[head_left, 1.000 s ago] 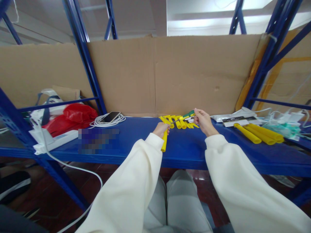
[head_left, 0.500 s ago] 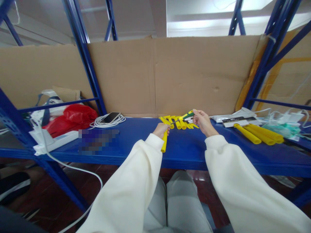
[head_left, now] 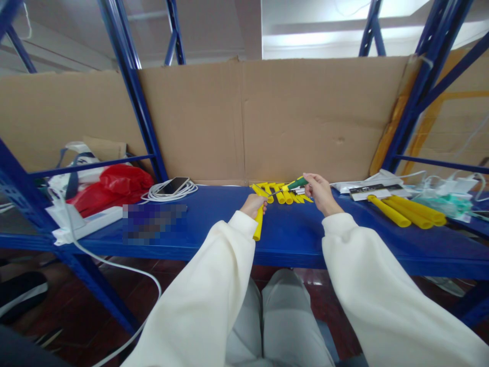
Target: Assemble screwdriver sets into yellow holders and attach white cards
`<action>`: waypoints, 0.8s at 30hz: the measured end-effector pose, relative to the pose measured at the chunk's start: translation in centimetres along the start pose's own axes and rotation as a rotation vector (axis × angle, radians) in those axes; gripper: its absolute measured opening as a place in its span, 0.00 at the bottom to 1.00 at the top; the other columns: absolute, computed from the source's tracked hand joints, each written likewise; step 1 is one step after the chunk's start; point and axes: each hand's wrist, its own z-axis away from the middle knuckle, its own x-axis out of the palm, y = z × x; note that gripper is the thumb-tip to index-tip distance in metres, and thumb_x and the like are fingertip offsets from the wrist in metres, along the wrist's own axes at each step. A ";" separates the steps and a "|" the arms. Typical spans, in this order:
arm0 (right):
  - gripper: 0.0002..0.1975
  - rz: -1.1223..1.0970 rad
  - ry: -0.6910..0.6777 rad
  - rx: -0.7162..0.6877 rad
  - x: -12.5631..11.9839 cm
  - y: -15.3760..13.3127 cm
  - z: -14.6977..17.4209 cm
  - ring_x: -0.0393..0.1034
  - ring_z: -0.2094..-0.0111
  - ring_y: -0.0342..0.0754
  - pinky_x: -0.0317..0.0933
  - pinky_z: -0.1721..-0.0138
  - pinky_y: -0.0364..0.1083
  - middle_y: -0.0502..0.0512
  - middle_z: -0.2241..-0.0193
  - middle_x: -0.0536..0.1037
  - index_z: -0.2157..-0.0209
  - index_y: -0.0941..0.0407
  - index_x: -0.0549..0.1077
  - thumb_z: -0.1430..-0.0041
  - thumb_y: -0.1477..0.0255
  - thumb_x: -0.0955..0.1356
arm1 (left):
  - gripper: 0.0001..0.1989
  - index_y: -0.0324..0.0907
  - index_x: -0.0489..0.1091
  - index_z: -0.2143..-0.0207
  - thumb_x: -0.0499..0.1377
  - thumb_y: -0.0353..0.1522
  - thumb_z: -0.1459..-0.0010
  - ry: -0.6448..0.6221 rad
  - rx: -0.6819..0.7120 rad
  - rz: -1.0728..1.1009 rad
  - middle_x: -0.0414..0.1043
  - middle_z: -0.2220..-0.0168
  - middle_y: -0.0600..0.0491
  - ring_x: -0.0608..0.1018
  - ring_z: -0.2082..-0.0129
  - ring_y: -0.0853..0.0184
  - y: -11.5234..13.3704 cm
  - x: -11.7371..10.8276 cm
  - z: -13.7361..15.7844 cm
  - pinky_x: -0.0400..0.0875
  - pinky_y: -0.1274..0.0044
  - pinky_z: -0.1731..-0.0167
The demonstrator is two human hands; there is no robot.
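Left hand (head_left: 251, 205): closed in a fist around a yellow tube (head_left: 259, 227), lower end projecting toward 6 o'clock, over the near half of the blue shelf (head_left: 294, 229); tube resting on the shelf or clear of it: cannot tell. Right hand (head_left: 320, 191), at 2 o'clock from the left: fingertips pinched on the rear of the screwdriver (head_left: 295, 184), shaft angled toward 8 o'clock and reaching to the left fist. Exact seating of the tip: too small to tell. Step in hand, by judgement: working the tip at the fist end of the tube. Clamp the tube firmly against rotation. Align the shaft with the work before turning; correct any slant at the handle, not by twisting the tube. Rotate with the fingertips in short, even strokes, pressing lightly toward 8 o'clock to prevent slipping. Direct the tip away from the left fingers, likely to be struck in a slip. Avoid drifting toward the row of yellow tubes (head_left: 280, 198), at 1 to 2 o'clock from the left fist, just beyond the shaft. On feeling resistance, ease off and reseat.
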 end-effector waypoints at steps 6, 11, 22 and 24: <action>0.19 0.012 0.015 0.010 -0.1 0.0 0.0 0.52 0.89 0.36 0.44 0.89 0.37 0.41 0.90 0.63 0.73 0.54 0.68 0.56 0.57 0.76 | 0.08 0.38 0.66 0.74 0.59 0.23 0.43 0.003 0.004 -0.002 0.57 0.87 0.61 0.60 0.89 0.75 0.0 0.0 -0.1 0.53 0.81 0.85; 0.18 0.011 0.020 0.039 -0.2 0.1 -0.1 0.52 0.89 0.36 0.45 0.89 0.37 0.41 0.89 0.63 0.74 0.54 0.67 0.55 0.58 0.75 | 0.07 0.38 0.66 0.73 0.57 0.22 0.43 0.002 0.010 -0.015 0.57 0.88 0.62 0.60 0.89 0.75 0.0 0.0 0.0 0.53 0.81 0.85; 0.18 0.021 0.055 0.066 -0.1 0.0 -0.1 0.52 0.90 0.36 0.45 0.89 0.37 0.42 0.91 0.63 0.77 0.55 0.66 0.55 0.60 0.76 | 0.05 0.36 0.68 0.69 0.56 0.20 0.44 0.006 0.012 -0.013 0.57 0.87 0.62 0.61 0.89 0.75 0.0 -0.1 0.0 0.54 0.81 0.85; 0.19 0.031 0.054 0.070 -0.1 0.0 0.0 0.52 0.90 0.36 0.46 0.89 0.37 0.42 0.91 0.63 0.77 0.54 0.65 0.55 0.59 0.76 | 0.05 0.36 0.68 0.69 0.56 0.20 0.44 0.008 0.011 -0.017 0.57 0.87 0.62 0.61 0.89 0.74 -0.1 -0.1 0.0 0.54 0.81 0.85</action>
